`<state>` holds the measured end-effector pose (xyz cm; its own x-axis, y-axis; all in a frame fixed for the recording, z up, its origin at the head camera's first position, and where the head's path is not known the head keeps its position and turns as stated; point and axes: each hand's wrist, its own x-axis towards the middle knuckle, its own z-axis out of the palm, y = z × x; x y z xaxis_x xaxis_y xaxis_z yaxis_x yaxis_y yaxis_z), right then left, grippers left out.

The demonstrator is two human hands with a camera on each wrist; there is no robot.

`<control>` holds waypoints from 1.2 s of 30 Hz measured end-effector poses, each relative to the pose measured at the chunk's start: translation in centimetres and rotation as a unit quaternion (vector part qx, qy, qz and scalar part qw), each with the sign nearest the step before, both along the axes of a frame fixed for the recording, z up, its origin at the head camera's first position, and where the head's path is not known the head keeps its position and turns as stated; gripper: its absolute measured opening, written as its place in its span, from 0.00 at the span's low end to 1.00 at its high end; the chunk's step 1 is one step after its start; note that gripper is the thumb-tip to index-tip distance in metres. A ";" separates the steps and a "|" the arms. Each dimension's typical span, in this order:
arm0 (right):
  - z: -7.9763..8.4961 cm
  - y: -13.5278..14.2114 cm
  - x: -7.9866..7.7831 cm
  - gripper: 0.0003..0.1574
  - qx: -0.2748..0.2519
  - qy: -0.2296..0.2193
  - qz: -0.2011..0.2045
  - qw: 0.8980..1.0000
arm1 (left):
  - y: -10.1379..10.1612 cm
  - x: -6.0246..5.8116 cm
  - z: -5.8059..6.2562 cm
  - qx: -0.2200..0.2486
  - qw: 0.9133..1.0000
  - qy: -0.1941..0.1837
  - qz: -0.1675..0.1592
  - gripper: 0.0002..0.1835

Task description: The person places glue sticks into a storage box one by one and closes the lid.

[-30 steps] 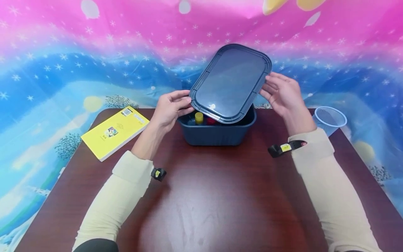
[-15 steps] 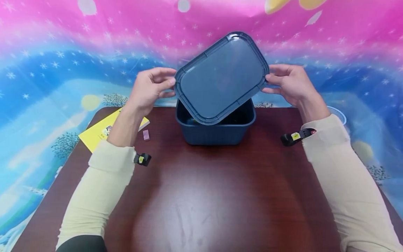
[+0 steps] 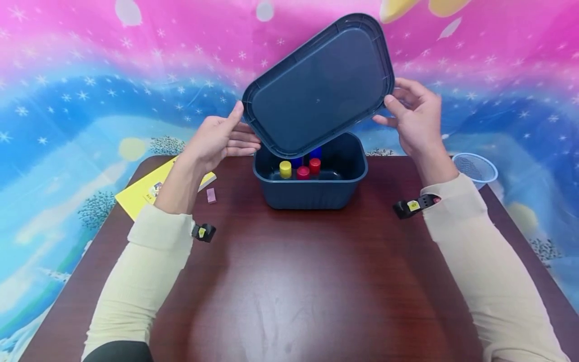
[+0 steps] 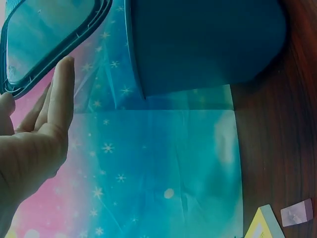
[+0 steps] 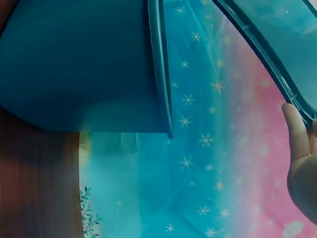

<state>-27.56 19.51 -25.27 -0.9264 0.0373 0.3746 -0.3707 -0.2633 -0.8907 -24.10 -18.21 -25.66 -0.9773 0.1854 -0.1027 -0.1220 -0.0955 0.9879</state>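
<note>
A dark blue-grey lid (image 3: 318,95) is held tilted above the matching plastic box (image 3: 312,195). My right hand (image 3: 418,118) pinches its right edge between thumb and fingers. At the lid's lower left corner my left hand (image 3: 217,136) has its fingers stretched straight, the thumb tip at the rim. The left wrist view shows the straight fingers (image 4: 62,94) just below the lid's edge. Inside the box stand a yellow-capped item (image 3: 285,169), two red-capped ones (image 3: 303,173) and blue objects (image 3: 315,152) behind them, partly hidden by the lid.
On the table's left lies a yellow book (image 3: 140,196), partly behind my left forearm, with a small pink block (image 3: 211,195) beside it. A light blue mesh basket (image 3: 475,168) stands at the right edge. A patterned cloth (image 3: 113,75) hangs behind the table.
The lid has risen off the box and turned, exposing the coloured caps inside. My left hand has moved left and up, then its fingers straightened. The pink block has come into view.
</note>
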 end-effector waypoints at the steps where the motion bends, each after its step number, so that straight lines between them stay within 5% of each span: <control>1: 0.0 -0.1 0.0 0.20 0.004 0.014 -0.006 1.000 | 0.0 0.0 0.0 0.002 1.000 -0.003 -0.007 0.40; 6: -0.1 -0.5 0.2 0.20 0.094 0.073 -0.071 0.990 | 0.2 0.1 -0.2 0.007 1.000 0.001 -0.019 0.39; 8: -0.1 -0.9 0.2 0.23 0.174 0.111 -0.126 0.970 | 0.3 0.1 -0.2 0.009 1.000 0.004 -0.017 0.38; 13: 0.1 -1.9 0.6 0.28 0.317 0.183 -0.251 0.896 | 0.5 0.3 -0.3 0.026 1.000 0.011 -0.004 0.36; 15: 0.2 -2.0 0.8 0.27 0.329 0.185 -0.261 0.888 | 0.6 0.3 -0.3 0.032 0.999 0.015 0.004 0.36; 17: 0.3 -2.1 1.2 0.26 0.337 0.176 -0.256 0.889 | 0.7 0.4 -0.4 0.034 0.999 0.021 0.017 0.35; 20: 0.5 -2.1 1.9 0.26 0.338 0.145 -0.225 0.902 | 0.8 0.5 -0.5 0.027 0.998 0.038 0.040 0.35; 27: 1.1 -2.1 3.2 0.26 0.338 0.093 -0.184 0.919 | 1.2 0.8 -0.7 0.013 0.988 0.125 0.087 0.30; 32: 1.6 -1.9 3.8 0.32 0.298 0.035 -0.126 0.946 | 1.3 0.8 -0.8 0.003 0.979 0.174 0.108 0.27; 36: 2.0 -1.3 4.0 0.39 0.261 -0.022 -0.057 0.963 | 1.3 0.9 -0.9 -0.053 0.974 0.193 0.108 0.25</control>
